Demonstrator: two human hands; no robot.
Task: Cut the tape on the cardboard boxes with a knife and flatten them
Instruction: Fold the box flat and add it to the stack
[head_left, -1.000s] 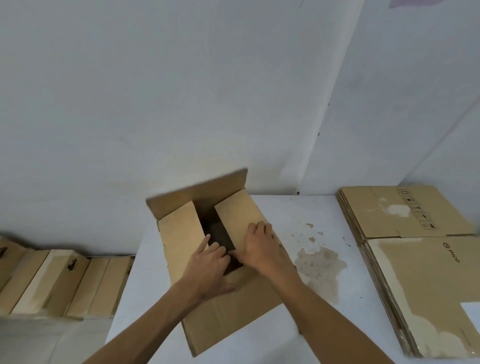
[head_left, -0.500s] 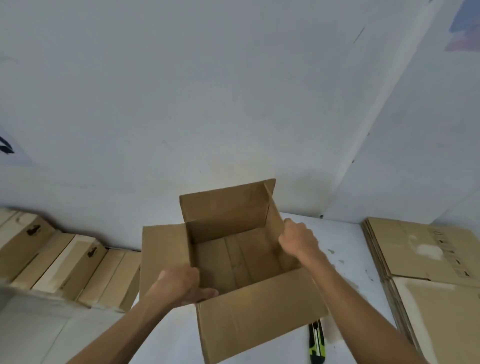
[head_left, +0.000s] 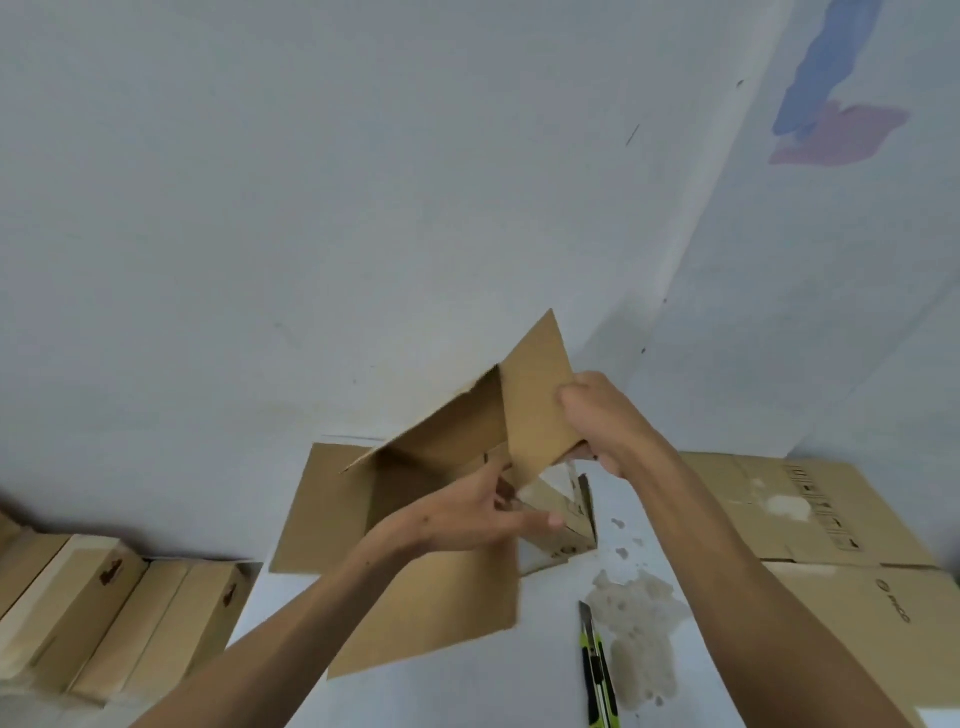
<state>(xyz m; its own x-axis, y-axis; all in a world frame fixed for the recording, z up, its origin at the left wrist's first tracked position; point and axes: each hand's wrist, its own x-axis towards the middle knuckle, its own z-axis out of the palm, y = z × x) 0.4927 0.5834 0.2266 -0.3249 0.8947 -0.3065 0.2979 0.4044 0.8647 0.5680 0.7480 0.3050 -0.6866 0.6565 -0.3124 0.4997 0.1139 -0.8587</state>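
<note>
An open brown cardboard box (head_left: 426, 597) is tipped over on the white table (head_left: 467, 696), its flaps spread out and its walls skewed. My right hand (head_left: 597, 421) grips the raised right flap near the far corner. My left hand (head_left: 483, 514) reaches inside the box and holds the wall's edge with fingers curled around it. A green and black utility knife (head_left: 597, 670) lies on the table to the right of the box, blade end pointing away from me, touched by neither hand.
A stack of flattened cardboard boxes (head_left: 810, 519) lies on the table's right side. Several upright cardboard boxes (head_left: 104, 613) stand on the floor at the left. White walls close in behind the table. A brownish stain (head_left: 639, 623) marks the tabletop beside the knife.
The box went from standing upright with flaps open to tilted and collapsing. My right hand lifted the right flap higher; my left hand moved from the left flap into the box.
</note>
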